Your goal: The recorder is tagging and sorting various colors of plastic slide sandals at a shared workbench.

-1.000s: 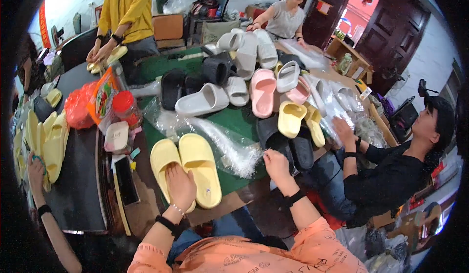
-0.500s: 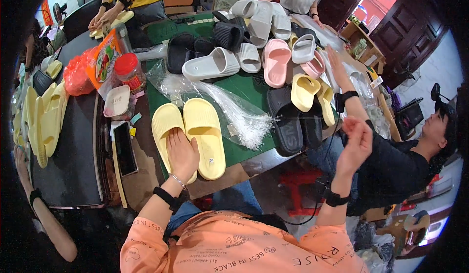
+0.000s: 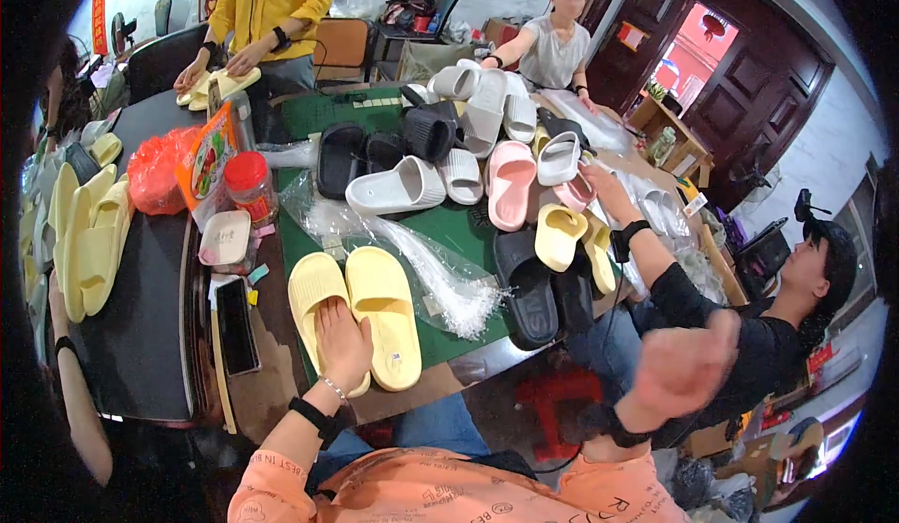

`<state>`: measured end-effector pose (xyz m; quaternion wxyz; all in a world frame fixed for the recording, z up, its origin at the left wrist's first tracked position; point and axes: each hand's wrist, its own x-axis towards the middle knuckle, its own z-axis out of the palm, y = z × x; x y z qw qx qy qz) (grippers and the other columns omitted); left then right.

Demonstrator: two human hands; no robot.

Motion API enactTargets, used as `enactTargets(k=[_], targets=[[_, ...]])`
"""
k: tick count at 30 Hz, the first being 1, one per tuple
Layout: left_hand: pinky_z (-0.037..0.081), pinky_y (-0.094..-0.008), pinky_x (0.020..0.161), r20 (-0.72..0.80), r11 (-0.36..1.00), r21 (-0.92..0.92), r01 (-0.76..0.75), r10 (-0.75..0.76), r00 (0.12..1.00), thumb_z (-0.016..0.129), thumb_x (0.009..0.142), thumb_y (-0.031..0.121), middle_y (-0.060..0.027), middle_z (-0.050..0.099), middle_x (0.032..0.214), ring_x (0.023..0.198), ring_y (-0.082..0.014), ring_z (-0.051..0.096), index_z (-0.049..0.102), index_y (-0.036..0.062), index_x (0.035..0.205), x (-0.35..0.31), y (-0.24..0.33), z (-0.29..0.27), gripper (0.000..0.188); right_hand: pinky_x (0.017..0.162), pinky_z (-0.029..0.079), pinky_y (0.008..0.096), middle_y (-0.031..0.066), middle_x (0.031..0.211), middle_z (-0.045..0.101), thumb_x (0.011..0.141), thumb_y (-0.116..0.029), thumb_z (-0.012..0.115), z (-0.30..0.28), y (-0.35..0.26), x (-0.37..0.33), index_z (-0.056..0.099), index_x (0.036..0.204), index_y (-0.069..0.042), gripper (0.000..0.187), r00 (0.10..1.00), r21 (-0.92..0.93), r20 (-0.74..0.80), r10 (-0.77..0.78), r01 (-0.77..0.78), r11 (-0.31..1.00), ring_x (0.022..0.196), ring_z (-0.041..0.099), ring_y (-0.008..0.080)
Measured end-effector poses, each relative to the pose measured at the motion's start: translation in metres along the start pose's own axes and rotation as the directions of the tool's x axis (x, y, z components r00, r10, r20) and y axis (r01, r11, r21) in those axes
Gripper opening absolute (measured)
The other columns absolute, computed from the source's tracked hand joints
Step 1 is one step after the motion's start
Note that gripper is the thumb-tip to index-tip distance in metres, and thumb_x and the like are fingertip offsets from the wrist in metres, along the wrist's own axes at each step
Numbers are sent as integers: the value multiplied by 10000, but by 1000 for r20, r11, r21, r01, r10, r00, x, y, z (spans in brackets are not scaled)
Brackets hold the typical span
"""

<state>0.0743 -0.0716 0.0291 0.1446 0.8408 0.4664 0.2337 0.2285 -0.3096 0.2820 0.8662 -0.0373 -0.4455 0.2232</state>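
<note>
In front of me a pair of pale yellow slide sandals (image 3: 393, 312) lies side by side on the table, toes pointing away. My left hand (image 3: 343, 343) rests flat on the left sandal's footbed, its fingers stretched toward the ribbed strap and its fingertips partly hidden there. Raised off the table's near edge at the right, my right hand (image 3: 688, 359) is smeared by motion; whether it holds anything does not show. Beyond the sandals a bundle of thin clear plastic strands (image 3: 464, 306) spills from a clear bag.
Grey, black, pink and yellow slides pile up behind, with a black pair (image 3: 526, 289) nearer. A red-lidded jar (image 3: 249, 186), a phone (image 3: 240, 331) and stacked yellow slides (image 3: 94, 242) stand left. Co-workers sit or stand around; one arm (image 3: 646, 233) at the right reaches toward the pile.
My right hand has swung lower and toward me; earlier its fingers were pinched near a thin strand. My left hand stays at the sandal. The co-worker's right-side hand has moved onto the pile.
</note>
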Motion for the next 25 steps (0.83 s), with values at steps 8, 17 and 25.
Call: enactTargets(k=[8,17,25], targets=[[453,-316,741,250,711,-685,155,30,968,454,876,181,-125,630,848,823,-216,596,603,-33,912,-11,20,-79,263,539,412,289,97,657,540,845,-168,504,-42,90,0,514,844,-25,144,364,-959,-131,922,-283,-24,582,527,198],[425,-189,628,452,372,-860,349,240,859,569,824,107,-32,615,773,688,-57,531,592,-34,875,-11,68,-87,151,567,419,405,185,714,562,827,-196,483,-71,144,-22,498,841,-30,167,433,-984,-137,891,-159,-74,670,546,361],[429,-187,554,467,385,-839,384,151,871,620,790,116,-43,622,704,628,-49,547,618,-15,839,-8,59,-72,140,635,444,265,68,806,598,863,-147,493,-83,154,-38,510,949,-23,152,513,-904,-240,824,-427,3,683,558,194]])
